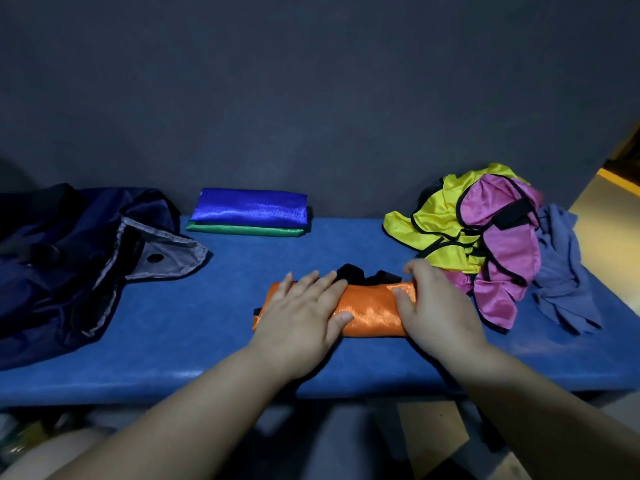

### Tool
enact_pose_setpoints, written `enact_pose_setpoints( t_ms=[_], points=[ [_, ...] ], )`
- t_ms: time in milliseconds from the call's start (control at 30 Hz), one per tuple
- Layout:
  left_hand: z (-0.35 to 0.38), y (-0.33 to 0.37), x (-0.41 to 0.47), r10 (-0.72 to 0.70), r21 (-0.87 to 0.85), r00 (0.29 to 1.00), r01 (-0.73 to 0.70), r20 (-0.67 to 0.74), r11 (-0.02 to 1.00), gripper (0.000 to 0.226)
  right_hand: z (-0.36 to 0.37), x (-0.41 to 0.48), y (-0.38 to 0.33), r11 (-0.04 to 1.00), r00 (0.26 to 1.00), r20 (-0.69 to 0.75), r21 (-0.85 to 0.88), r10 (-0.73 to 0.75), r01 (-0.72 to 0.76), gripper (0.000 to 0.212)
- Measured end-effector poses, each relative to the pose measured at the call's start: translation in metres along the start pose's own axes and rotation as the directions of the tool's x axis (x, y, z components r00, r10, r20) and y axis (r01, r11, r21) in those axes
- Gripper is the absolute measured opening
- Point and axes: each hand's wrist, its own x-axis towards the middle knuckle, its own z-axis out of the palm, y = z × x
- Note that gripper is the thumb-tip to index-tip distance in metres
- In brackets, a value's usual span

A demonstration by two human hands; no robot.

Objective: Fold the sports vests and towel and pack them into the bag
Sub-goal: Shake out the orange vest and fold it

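Item 1. Folded orange satin sports vest (370,306), a flat oblong lying crosswise at the front middle of the blue padded bench top (207,341). Black trim (349,273) bunches out along its far edge.

Item 2. Left hand (304,313), palm down and fingers straight, pressing flat on the left half of the orange vest.

Item 3. Right hand (436,306), at the right end of the same vest. The thumb lies on top and the fingers curl over the far edge, gripping that end.

Item 4. Folded royal-blue satin vest (251,209), stacked squarely on a folded green vest (242,231) (only the green's front edge shows). The pair sits at the back of the bench against the dark grey wall (311,98), well apart from the orange vest.

Item 5. Navy nylon bag (62,271), slumped at the left end of the bench, mouth open toward the middle. A grey lined flap with a dark snap is turned outward. None of the vests listed here are in it.

Item 6. Unfolded heap at the right end: a yellow satin vest (436,216) with black edging, tangled with a pink satin vest (505,251) of the same make. The heap's near edge is just beside the right hand.

Item 7. Crumpled slate-blue towel (561,271), touching the right side of the pink vest and lying unfolded on the bench.
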Motion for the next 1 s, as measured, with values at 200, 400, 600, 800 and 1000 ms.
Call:
enact_pose_setpoints(
  t_ms=[200, 400, 600, 800, 1000],
  points=[
    [0.006, -0.002, 0.002, -0.030, 0.040, 0.999, 0.029, 0.020, 0.999, 0.089, 0.007, -0.010, -0.017, 0.878, 0.875, 0.141, -0.066, -0.463, 0.475, 0.054],
    [0.007, -0.006, 0.000, -0.026, -0.020, 0.999, 0.026, 0.033, 0.999, 0.088, 0.018, -0.013, -0.012, 0.904, 0.845, 0.364, -0.021, -0.391, 0.428, 0.068],
    [0.011, -0.012, -0.007, -0.069, -0.031, 0.997, 0.069, 0.017, 0.997, 0.090, 0.017, -0.013, 0.006, 0.926, 0.852, 0.395, -0.003, -0.345, 0.376, 0.076],
    [0.013, -0.026, -0.012, -0.116, -0.094, 0.992, 0.119, 0.044, 0.988, 0.106, 0.013, -0.012, 0.024, 0.946, 0.855, 0.431, -0.008, -0.289, 0.324, 0.081],
    [0.009, -0.026, -0.015, -0.120, -0.100, 0.991, 0.126, 0.065, 0.987, 0.104, 0.012, -0.011, 0.028, 0.960, 0.859, 0.441, 0.021, -0.259, 0.279, 0.101]
  ],
)
